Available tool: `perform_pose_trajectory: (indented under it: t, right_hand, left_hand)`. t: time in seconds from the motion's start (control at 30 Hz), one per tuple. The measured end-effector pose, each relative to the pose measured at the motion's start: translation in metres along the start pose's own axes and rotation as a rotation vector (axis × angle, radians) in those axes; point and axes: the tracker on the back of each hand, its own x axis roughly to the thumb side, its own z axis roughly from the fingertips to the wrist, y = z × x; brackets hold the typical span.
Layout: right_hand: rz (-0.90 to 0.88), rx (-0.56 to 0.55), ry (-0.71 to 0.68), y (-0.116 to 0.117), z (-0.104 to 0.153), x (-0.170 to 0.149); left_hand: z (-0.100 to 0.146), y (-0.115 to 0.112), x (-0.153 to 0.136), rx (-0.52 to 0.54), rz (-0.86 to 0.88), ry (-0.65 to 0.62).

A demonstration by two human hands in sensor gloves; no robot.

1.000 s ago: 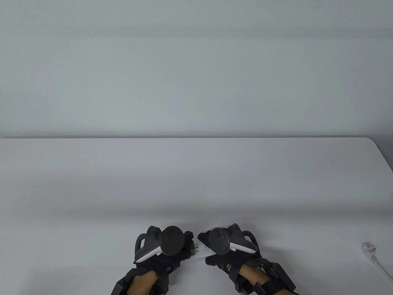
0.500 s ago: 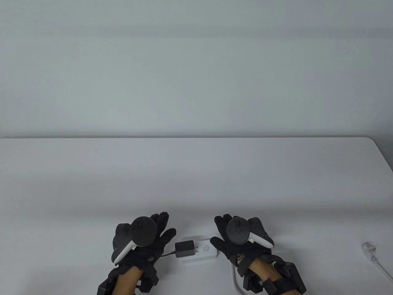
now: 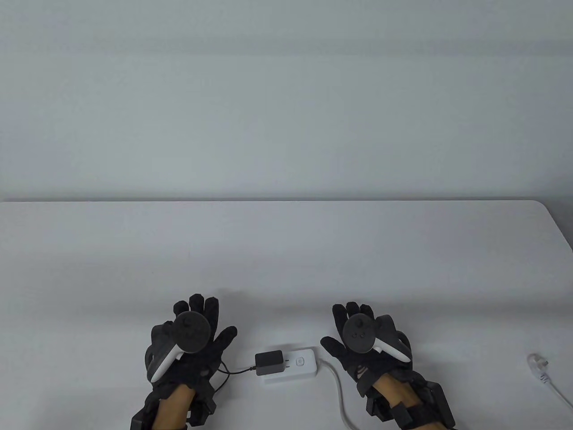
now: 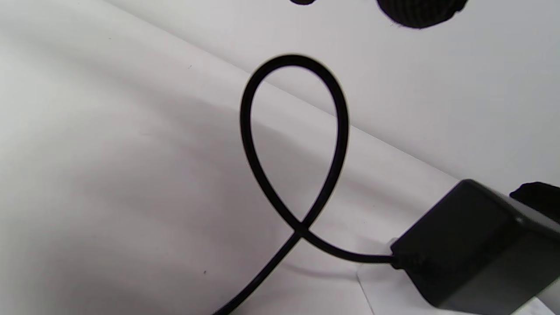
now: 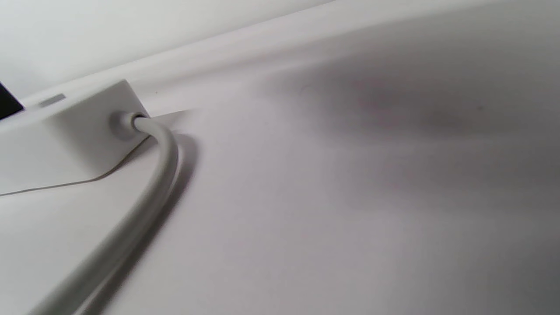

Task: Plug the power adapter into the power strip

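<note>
A black power adapter point(image 3: 269, 363) sits plugged into the left end of the white power strip point(image 3: 301, 365) near the table's front edge. The adapter also shows in the left wrist view point(image 4: 477, 245), with its thin black cord point(image 4: 297, 144) looped on the table. My left hand point(image 3: 203, 329) is flat and spread, apart from the adapter on its left. My right hand point(image 3: 347, 322) is flat and spread, apart from the strip on its right. Both hands hold nothing. The strip's end point(image 5: 78, 131) and its white cable point(image 5: 148, 192) show in the right wrist view.
The strip's white cable point(image 3: 339, 394) runs off the front edge of the white table point(image 3: 286, 260). A white plug with its cord point(image 3: 539, 365) lies at the far right. A grey wall stands behind the table.
Both hands have let go and moved apart and away from the strip, fingers spreading. The adapter, hidden under the hands a second ago, now stands uncovered in the strip.
</note>
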Motion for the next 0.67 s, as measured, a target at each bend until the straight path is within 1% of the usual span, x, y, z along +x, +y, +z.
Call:
perform_pose_trajectory:
  t: [0.23, 0.67]
  right_hand:
    - [0.018, -0.017, 0.018, -0.0012, 0.0017, -0.0059]
    - [0.053, 0.022, 0.017, 0.0038, -0.0002, -0.0056]
  left_hand:
    - [-0.0016, -0.0057, 0.0055, -0.008, -0.048, 0.006]
    - [-0.0026, -0.0071, 0.0054, -0.039, -0.049, 0.021]
